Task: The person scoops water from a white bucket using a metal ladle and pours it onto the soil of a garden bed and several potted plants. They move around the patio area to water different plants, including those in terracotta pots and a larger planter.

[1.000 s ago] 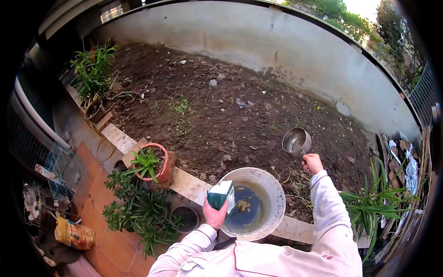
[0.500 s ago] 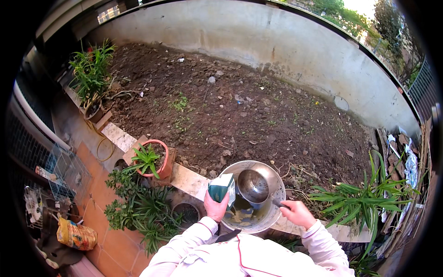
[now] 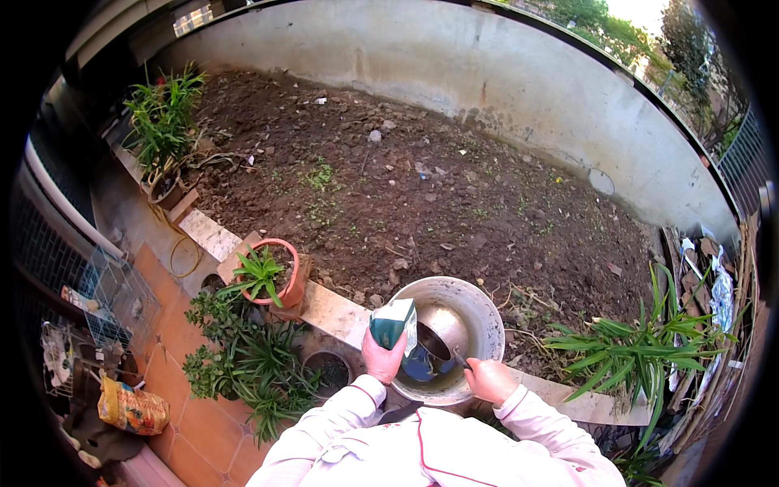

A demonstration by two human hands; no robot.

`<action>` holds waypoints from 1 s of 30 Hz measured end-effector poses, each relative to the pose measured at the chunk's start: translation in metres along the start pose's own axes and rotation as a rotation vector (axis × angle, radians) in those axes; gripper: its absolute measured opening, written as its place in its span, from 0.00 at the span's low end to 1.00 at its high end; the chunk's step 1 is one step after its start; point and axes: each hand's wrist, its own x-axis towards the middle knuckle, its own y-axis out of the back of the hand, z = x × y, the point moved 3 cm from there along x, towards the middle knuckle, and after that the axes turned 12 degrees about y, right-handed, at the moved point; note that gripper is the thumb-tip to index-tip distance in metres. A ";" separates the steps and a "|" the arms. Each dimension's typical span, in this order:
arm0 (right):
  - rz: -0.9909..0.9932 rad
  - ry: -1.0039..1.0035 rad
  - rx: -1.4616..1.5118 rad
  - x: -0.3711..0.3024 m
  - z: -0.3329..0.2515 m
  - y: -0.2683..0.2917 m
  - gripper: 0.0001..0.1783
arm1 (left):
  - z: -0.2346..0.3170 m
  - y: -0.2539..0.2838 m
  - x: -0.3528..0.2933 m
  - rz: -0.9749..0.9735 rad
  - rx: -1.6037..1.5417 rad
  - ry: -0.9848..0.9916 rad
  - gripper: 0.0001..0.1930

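Note:
My left hand (image 3: 384, 357) is wrapped round a green and white carton (image 3: 392, 328), held upright over the left rim of a pale, dirt-streaked bucket (image 3: 489, 325). In my right hand (image 3: 492, 380) is the dark handle of a round metal ladle (image 3: 444, 323). The ladle's bowl is inside the bucket's outline, tipped on its side toward the carton, its edge close beside it. Whether the two touch, I cannot tell. Murky liquid shows low in the bucket. What the carton holds is hidden.
A pale stone ledge (image 3: 341, 312) runs past the bucket along a bed of dark soil (image 3: 389, 187). On the left stand a potted plant (image 3: 261, 274) and leafy plants (image 3: 251, 369). Long-leaved greenery (image 3: 625, 353) grows at the right. A concrete wall (image 3: 422, 57) closes the far side.
My right hand has moved left and slightly down with the ladle. The ladle's bowl has turned from facing up to tipped toward the carton. My left hand has hardly moved.

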 end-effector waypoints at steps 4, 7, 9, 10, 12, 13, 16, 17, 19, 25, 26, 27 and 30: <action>0.084 -0.041 0.260 -0.020 0.000 0.031 0.10 | 0.008 0.001 -0.001 0.022 -0.075 0.046 0.22; 0.152 -0.086 0.524 -0.040 0.011 0.049 0.12 | 0.004 0.000 -0.001 0.014 -0.095 0.037 0.23; 0.157 -0.197 0.665 -0.052 0.013 0.062 0.13 | 0.008 0.001 -0.002 0.010 -0.090 0.040 0.23; 0.158 -0.251 0.735 -0.057 0.013 0.071 0.13 | 0.010 0.001 -0.001 0.009 -0.087 0.042 0.23; 0.157 -0.285 0.804 -0.064 0.014 0.086 0.14 | 0.005 0.000 -0.001 0.023 -0.057 0.035 0.23; 0.157 -0.304 0.838 -0.065 0.014 0.094 0.14 | 0.004 0.000 -0.002 0.021 -0.059 0.034 0.23; 0.153 -0.288 0.937 -0.052 0.026 0.110 0.14 | 0.003 -0.001 -0.001 0.016 -0.052 0.036 0.24; 0.181 -0.291 0.997 -0.037 0.022 0.122 0.09 | 0.001 -0.001 -0.002 0.030 -0.040 0.032 0.24; 0.197 -0.211 0.983 0.014 0.021 0.152 0.10 | 0.002 0.001 -0.001 0.058 -0.040 0.015 0.25; 0.590 -0.066 0.777 0.282 0.099 0.241 0.11 | 0.009 -0.003 -0.001 0.038 0.003 0.028 0.25; 0.722 -0.267 0.501 0.304 0.123 0.255 0.10 | 0.008 -0.004 0.000 0.034 0.027 0.016 0.25; 0.835 -0.328 0.377 0.317 0.173 0.260 0.11 | 0.008 -0.011 0.002 0.017 -0.057 -0.014 0.26; 0.820 -0.242 0.650 0.299 0.178 0.214 0.12 | 0.002 0.007 -0.002 0.082 -0.009 0.019 0.25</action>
